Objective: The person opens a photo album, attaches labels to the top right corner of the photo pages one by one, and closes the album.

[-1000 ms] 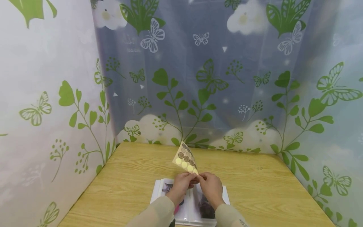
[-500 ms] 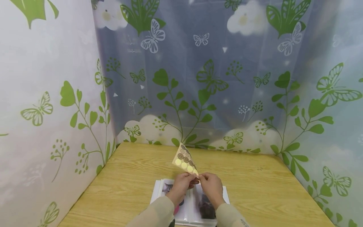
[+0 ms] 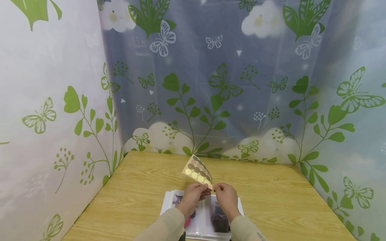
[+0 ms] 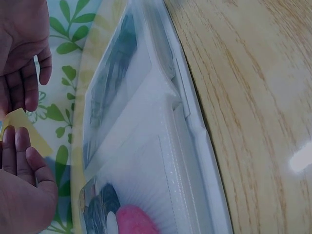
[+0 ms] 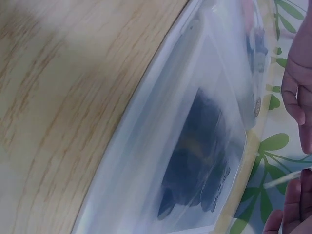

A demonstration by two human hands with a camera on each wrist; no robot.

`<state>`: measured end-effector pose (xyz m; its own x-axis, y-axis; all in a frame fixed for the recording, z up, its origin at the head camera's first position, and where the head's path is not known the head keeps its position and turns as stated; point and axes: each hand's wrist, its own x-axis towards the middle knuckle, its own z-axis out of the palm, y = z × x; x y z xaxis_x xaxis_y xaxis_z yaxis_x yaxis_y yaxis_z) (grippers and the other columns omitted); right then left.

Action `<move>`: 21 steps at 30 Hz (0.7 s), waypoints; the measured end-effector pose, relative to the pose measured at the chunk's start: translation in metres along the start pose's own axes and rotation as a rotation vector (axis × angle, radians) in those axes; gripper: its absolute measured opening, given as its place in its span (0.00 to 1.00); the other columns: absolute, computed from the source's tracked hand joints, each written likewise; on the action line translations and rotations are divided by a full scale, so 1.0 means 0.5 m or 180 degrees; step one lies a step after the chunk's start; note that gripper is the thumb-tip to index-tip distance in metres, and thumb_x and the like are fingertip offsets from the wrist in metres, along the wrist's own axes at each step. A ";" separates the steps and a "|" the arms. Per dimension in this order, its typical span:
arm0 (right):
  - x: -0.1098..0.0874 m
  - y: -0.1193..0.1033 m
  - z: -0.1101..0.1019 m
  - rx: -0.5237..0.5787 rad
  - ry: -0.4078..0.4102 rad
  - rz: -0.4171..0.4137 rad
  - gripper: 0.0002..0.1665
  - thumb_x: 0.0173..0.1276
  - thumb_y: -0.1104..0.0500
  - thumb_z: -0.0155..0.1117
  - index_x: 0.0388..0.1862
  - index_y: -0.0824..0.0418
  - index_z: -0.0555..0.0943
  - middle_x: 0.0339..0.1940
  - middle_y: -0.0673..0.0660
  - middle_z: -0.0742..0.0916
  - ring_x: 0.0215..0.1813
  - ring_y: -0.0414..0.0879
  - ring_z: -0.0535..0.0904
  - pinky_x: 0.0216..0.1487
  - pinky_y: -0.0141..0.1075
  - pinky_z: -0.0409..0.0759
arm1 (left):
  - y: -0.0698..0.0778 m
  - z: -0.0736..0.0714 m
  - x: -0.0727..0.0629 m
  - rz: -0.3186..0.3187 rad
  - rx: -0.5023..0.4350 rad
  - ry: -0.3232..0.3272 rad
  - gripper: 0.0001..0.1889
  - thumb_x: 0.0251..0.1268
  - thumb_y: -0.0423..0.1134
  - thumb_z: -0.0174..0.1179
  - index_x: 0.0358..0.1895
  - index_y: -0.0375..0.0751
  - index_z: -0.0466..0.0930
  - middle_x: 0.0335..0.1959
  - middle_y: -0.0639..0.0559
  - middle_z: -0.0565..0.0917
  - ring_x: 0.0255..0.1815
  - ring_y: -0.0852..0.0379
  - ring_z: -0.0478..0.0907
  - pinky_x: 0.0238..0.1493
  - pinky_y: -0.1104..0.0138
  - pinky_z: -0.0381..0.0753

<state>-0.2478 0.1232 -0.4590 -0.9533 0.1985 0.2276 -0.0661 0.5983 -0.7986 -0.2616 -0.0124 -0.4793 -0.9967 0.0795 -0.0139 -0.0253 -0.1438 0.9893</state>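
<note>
A curled sticker sheet [image 3: 196, 170], with rows of brown and pale yellow round stickers, stands up above an open photo album [image 3: 202, 219]. My left hand [image 3: 193, 198] pinches its lower edge between thumb and fingers. Against the sheet's lower right corner, my right hand [image 3: 227, 198] pinches with thumb and forefinger; what lies right between those fingertips is too small to tell. In the left wrist view a yellowish part of the sheet [image 4: 30, 130] shows at the left hand's [image 4: 27, 195] fingers. The right wrist view catches the right hand [image 5: 295, 209] only at its edge.
The album's pages hold animal photos in clear sleeves, a dark cat photo [image 3: 220, 219] on the right page. Under it is a wood-grain table [image 3: 280, 201]. Cloth walls printed with leaves and butterflies [image 3: 211, 110] enclose the back and both sides.
The sheet has sunk slightly and tilted a little further. My right fingertips have shifted slightly right, away from the left hand, which stays nearly still.
</note>
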 end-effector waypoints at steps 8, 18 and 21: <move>0.009 0.006 -0.010 0.0233 0.0134 0.0202 0.13 0.72 0.58 0.60 0.38 0.65 0.87 0.36 0.58 0.89 0.35 0.48 0.79 0.36 0.42 0.78 | 0.001 -0.010 0.001 -0.0049 0.0001 0.0052 0.11 0.70 0.39 0.59 0.42 0.33 0.83 0.36 0.44 0.88 0.36 0.55 0.85 0.47 0.56 0.82; 0.008 0.019 -0.035 0.0255 0.0216 0.0269 0.15 0.73 0.57 0.58 0.37 0.66 0.87 0.36 0.59 0.88 0.32 0.48 0.78 0.33 0.40 0.76 | 0.011 -0.055 0.020 0.0061 -0.0121 0.0212 0.11 0.72 0.35 0.57 0.40 0.27 0.81 0.34 0.42 0.87 0.33 0.57 0.84 0.36 0.64 0.83; 0.005 0.030 -0.040 0.0214 0.0208 0.0253 0.14 0.73 0.57 0.59 0.36 0.65 0.87 0.38 0.60 0.88 0.34 0.49 0.79 0.35 0.42 0.77 | 0.007 -0.074 0.032 0.0040 0.0023 0.0298 0.13 0.73 0.36 0.56 0.43 0.25 0.80 0.37 0.38 0.87 0.35 0.54 0.85 0.37 0.63 0.83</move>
<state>-0.2452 0.1483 -0.4590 -0.9352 0.2947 0.1961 -0.0127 0.5257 -0.8506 -0.2806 -0.0484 -0.4813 -0.9998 -0.0149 -0.0146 -0.0124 -0.1372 0.9905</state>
